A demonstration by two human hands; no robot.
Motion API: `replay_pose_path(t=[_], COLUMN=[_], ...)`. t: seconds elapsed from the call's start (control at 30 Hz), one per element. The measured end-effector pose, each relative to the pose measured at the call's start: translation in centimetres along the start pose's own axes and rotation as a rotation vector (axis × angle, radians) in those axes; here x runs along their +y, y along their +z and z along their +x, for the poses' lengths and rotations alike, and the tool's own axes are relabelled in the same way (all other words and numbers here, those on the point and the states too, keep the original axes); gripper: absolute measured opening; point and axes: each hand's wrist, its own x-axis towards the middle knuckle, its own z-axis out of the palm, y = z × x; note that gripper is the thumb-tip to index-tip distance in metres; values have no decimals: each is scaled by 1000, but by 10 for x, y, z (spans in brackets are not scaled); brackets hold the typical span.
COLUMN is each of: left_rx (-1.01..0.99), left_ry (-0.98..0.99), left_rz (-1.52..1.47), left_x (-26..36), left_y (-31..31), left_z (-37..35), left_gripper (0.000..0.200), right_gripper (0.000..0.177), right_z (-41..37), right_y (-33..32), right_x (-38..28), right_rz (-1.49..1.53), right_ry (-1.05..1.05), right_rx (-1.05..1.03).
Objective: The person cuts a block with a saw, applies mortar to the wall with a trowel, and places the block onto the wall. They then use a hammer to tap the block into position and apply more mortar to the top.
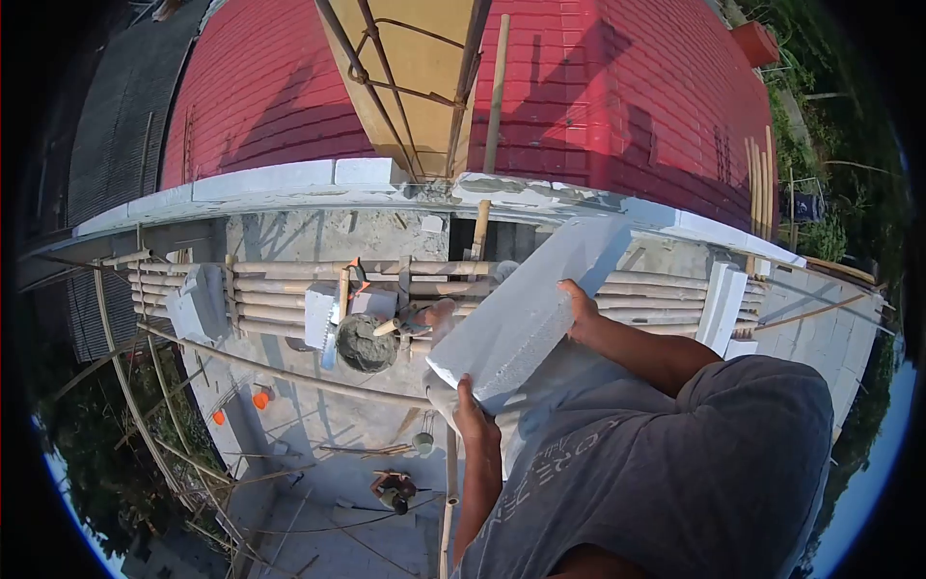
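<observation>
I carry a long white lightweight concrete block [526, 309] tilted in front of my chest. My left hand [473, 410] grips its near lower end from underneath. My right hand [579, 307] clasps its right side edge. Below the block lies a bamboo scaffold platform [280, 294]. A bucket of grey mortar [365, 343] with a trowel [333, 328] stands on the platform, left of the block. My grey shirt [675, 463] fills the lower right.
Spare white blocks rest on the bamboo: one at the left [198, 304], one by the bucket [318, 314], one at the right [723, 304]. A white block wall top [289, 183] runs behind, with a red roof [627, 87] beyond. A person [394, 490] stands far below.
</observation>
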Motion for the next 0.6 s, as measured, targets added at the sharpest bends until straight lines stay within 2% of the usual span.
replay_pose_path(t=[0.03,0.1,0.2,0.33,0.4,0.47,0.5,0.53,0.6], left_rx=[-24,-81,-164,-277,-293,-304,-279,-270,-117], left_ry=[-5,-26,-82,-179,-222,-365,-493,-501,-324], left_rz=[28,86,137,255,309,509,632,616,1151], left_x=[1,6,10,24,28,32,34,36,36], left_y=[8,14,12,26,30,35,25,28,40], left_z=[2,10,22,18,9,7,18,25,50], left_gripper=[67,67,65,66,68,76,87,87,103], right_gripper=[66,72,77,81,83,83,84,84,86], right_z=[0,-12,-42,-44,-61,-74,-80,-91,-109], right_y=[-4,-12,-18,-38,-44,-57,-62,-63,-65], right_x=[-3,-6,-11,-6,-11,-17,-22,-30,-44], right_rz=[63,33,139,247,214,220,228,211,196], right_ry=[-7,-41,-77,-107,-143,-157,-179,-170,-241], right_rx=[3,145,114,150,271,255,233,239,237])
